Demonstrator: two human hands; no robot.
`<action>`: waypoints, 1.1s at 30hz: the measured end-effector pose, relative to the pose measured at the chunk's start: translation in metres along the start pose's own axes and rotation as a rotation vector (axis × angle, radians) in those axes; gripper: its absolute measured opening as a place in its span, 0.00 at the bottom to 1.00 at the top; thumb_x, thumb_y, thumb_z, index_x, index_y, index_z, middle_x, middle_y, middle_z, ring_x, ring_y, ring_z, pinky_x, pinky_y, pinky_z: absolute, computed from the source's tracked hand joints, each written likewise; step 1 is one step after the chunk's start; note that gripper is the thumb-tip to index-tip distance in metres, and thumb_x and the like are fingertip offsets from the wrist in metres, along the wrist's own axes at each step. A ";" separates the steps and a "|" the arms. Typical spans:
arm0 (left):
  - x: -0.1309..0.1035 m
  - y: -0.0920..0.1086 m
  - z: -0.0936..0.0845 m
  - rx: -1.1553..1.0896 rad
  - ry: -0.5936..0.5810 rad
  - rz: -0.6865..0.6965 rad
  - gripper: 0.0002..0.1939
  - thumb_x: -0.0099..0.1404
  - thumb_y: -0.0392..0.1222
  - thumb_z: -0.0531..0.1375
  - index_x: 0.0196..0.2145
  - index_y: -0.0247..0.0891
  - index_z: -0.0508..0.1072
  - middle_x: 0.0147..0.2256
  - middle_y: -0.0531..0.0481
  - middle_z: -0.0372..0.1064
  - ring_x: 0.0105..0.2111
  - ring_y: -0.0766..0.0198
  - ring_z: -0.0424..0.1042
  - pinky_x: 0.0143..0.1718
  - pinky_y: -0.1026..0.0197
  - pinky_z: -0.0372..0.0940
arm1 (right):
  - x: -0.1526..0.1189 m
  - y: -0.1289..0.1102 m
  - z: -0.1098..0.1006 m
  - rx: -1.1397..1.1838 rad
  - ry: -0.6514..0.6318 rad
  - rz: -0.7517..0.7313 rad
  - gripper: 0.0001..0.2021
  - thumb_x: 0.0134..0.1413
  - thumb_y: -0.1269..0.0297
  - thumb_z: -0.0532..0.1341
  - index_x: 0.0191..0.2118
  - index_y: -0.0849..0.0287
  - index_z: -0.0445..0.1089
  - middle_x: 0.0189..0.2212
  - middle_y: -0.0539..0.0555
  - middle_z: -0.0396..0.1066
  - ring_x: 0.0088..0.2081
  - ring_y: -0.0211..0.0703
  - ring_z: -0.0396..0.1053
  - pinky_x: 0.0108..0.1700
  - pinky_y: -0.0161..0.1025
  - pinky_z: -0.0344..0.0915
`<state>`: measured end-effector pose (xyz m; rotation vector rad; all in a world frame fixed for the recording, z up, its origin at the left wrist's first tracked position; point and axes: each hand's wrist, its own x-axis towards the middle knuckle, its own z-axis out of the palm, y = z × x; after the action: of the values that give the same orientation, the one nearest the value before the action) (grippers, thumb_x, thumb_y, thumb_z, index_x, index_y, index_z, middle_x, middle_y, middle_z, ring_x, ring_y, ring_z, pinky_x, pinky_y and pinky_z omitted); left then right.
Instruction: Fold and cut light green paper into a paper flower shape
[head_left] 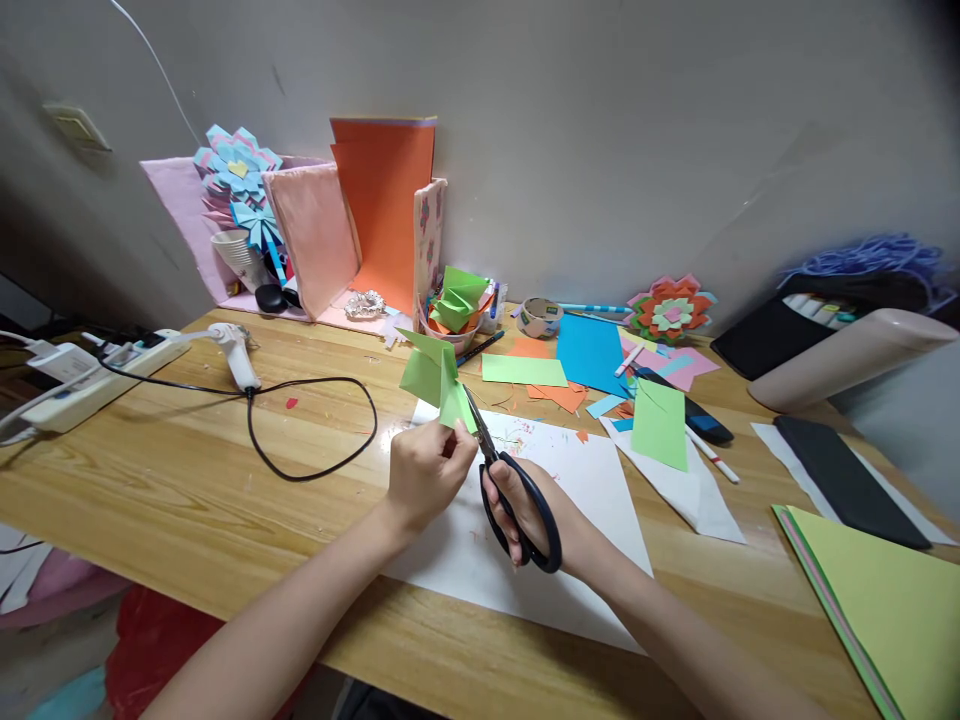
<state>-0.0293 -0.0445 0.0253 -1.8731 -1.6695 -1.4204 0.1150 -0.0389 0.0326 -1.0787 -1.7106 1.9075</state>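
My left hand (429,468) pinches the lower end of a folded green paper (433,375), which stands up above the fingers with its flaps spread. In my right hand (525,500) is a pair of black-handled scissors (546,520), with fingers and thumb through the loops. The blades point up and to the left, right beside the paper's lower edge; whether they are cutting into it I cannot tell. Both hands are above a white sheet (592,520) dotted with small coloured scraps.
Behind the sheet lie a green strip (525,370), blue paper (596,352) and a tape roll (540,317). A black cable (315,477) loops at left beside a power strip (112,380). Coloured paper sheets (885,600) rest at right, near a black pouch (765,320).
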 end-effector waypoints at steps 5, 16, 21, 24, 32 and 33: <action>-0.001 -0.001 0.000 0.008 -0.008 0.006 0.18 0.60 0.34 0.53 0.13 0.37 0.57 0.11 0.58 0.51 0.12 0.73 0.49 0.17 0.66 0.47 | 0.001 0.002 0.001 0.015 -0.016 -0.036 0.30 0.47 0.33 0.44 0.27 0.59 0.57 0.11 0.43 0.56 0.11 0.31 0.59 0.13 0.26 0.56; -0.001 -0.002 0.000 0.005 -0.025 0.045 0.17 0.59 0.33 0.54 0.14 0.37 0.57 0.11 0.58 0.52 0.12 0.73 0.50 0.18 0.66 0.46 | -0.001 -0.008 0.000 -0.042 0.019 0.048 0.31 0.43 0.30 0.46 0.24 0.58 0.55 0.10 0.42 0.54 0.09 0.30 0.57 0.11 0.26 0.53; -0.001 -0.002 0.000 0.024 -0.019 0.023 0.18 0.59 0.34 0.54 0.13 0.37 0.56 0.11 0.58 0.51 0.12 0.73 0.50 0.18 0.65 0.46 | -0.002 -0.013 -0.001 -0.043 0.033 0.064 0.31 0.40 0.29 0.47 0.25 0.58 0.55 0.10 0.42 0.54 0.09 0.31 0.56 0.11 0.27 0.54; -0.001 -0.002 0.000 0.023 -0.024 0.023 0.19 0.59 0.34 0.54 0.13 0.37 0.57 0.11 0.57 0.52 0.12 0.73 0.50 0.18 0.65 0.46 | -0.001 -0.011 0.000 -0.006 0.000 0.046 0.33 0.39 0.27 0.43 0.25 0.58 0.56 0.10 0.43 0.55 0.10 0.32 0.57 0.12 0.28 0.56; 0.003 -0.007 -0.002 -0.080 -0.053 -0.211 0.21 0.62 0.38 0.51 0.11 0.38 0.60 0.12 0.54 0.57 0.15 0.70 0.58 0.21 0.64 0.51 | -0.007 -0.014 -0.004 -0.016 -0.067 0.020 0.33 0.43 0.29 0.40 0.27 0.58 0.56 0.11 0.43 0.55 0.11 0.32 0.58 0.13 0.29 0.58; 0.004 -0.009 -0.003 -0.150 -0.050 -0.293 0.21 0.62 0.39 0.51 0.12 0.38 0.61 0.12 0.54 0.59 0.16 0.69 0.60 0.22 0.64 0.54 | -0.009 -0.018 -0.008 -0.035 -0.078 0.008 0.32 0.44 0.29 0.41 0.27 0.58 0.56 0.11 0.43 0.55 0.11 0.32 0.58 0.13 0.28 0.57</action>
<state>-0.0390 -0.0411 0.0267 -1.8086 -1.9780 -1.6645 0.1232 -0.0363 0.0525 -1.0378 -1.7902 1.9556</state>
